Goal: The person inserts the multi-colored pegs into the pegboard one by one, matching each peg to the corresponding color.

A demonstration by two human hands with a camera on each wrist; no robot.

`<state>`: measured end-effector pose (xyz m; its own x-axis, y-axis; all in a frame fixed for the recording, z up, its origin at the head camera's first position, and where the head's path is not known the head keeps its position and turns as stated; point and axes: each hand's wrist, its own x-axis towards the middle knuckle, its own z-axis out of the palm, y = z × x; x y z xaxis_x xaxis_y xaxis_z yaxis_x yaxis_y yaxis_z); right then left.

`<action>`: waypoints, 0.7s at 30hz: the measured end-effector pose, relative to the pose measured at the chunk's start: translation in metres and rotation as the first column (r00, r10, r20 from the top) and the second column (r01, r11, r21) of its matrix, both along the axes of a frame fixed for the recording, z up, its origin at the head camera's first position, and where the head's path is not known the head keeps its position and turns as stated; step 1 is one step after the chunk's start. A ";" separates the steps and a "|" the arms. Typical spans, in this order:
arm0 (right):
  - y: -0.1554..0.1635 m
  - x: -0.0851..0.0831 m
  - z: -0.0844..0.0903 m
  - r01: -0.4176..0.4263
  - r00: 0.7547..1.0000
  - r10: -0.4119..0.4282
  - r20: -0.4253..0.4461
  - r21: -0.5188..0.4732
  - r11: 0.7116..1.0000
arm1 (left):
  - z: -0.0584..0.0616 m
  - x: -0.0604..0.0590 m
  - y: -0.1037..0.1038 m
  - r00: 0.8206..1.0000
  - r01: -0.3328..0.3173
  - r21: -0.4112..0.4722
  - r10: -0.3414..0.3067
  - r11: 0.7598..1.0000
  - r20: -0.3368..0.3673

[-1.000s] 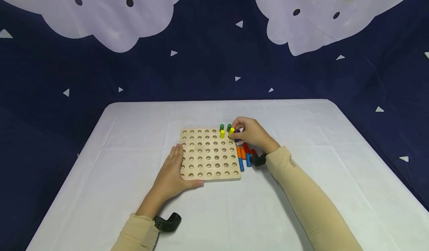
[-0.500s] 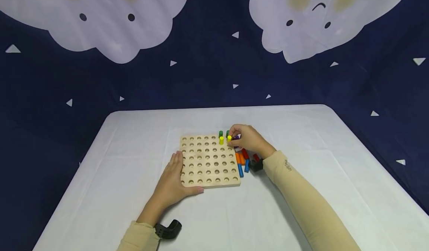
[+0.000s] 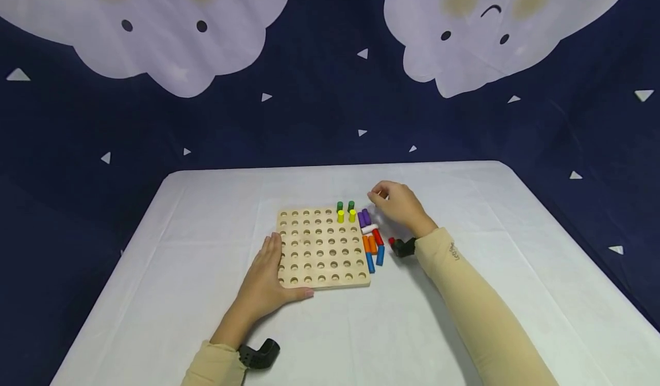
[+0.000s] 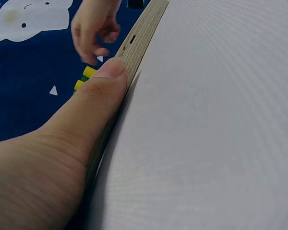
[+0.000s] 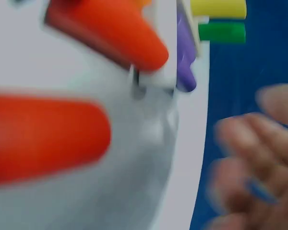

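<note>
A wooden pegboard (image 3: 322, 251) lies on the white table. Two green pegs (image 3: 345, 205) and two yellow pegs (image 3: 346, 216) stand in its far right corner. My left hand (image 3: 269, 260) lies flat against the board's left front corner, with the thumb (image 4: 110, 76) pressed along the front edge (image 4: 139, 36). My right hand (image 3: 382, 198) hovers just right of the standing pegs, its fingers loosely curled around nothing. Loose purple (image 3: 364, 217), white (image 3: 369, 229), orange (image 3: 369, 243), red (image 3: 378, 236) and blue (image 3: 380, 255) pegs lie beside the board's right edge. The right wrist view is blurred, showing red pegs (image 5: 105, 33) and my fingers (image 5: 249, 158).
The white tablecloth (image 3: 464, 203) stretches wide around the board. A dark blue backdrop with cloud faces (image 3: 495, 25) hangs behind the far edge. Black camera mounts sit at my left wrist (image 3: 260, 349) and right wrist (image 3: 404, 247).
My right hand has let go of the second yellow peg, which now stands in the board, and has lifted away up and to the right. The left hand has stayed put.
</note>
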<state>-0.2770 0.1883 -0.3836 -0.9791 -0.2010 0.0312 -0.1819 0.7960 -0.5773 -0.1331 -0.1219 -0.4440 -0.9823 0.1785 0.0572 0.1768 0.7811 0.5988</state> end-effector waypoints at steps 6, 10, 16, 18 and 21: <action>0.002 -0.004 -0.004 -0.077 0.980 0.054 0.192 0.116 0.990 | 0.000 -0.001 -0.001 1.000 0.005 -0.010 -0.005 1.000 0.016; -0.003 -0.003 -0.003 -0.091 0.975 0.063 0.211 0.128 0.988 | 0.000 -0.001 -0.001 1.000 0.007 -0.005 -0.007 1.000 0.017; -0.008 -0.001 0.001 -0.077 0.990 0.045 0.135 0.237 0.968 | 0.001 -0.001 -0.001 1.000 0.001 -0.001 -0.001 1.000 0.011; -0.008 0.000 0.001 -0.073 0.994 0.047 0.102 0.272 0.959 | 0.001 -0.001 -0.001 1.000 0.000 -0.003 0.000 1.000 0.010; -0.008 0.000 0.001 -0.064 0.996 0.044 0.071 0.311 0.948 | 0.000 -0.001 -0.001 1.000 0.001 -0.005 -0.001 1.000 0.007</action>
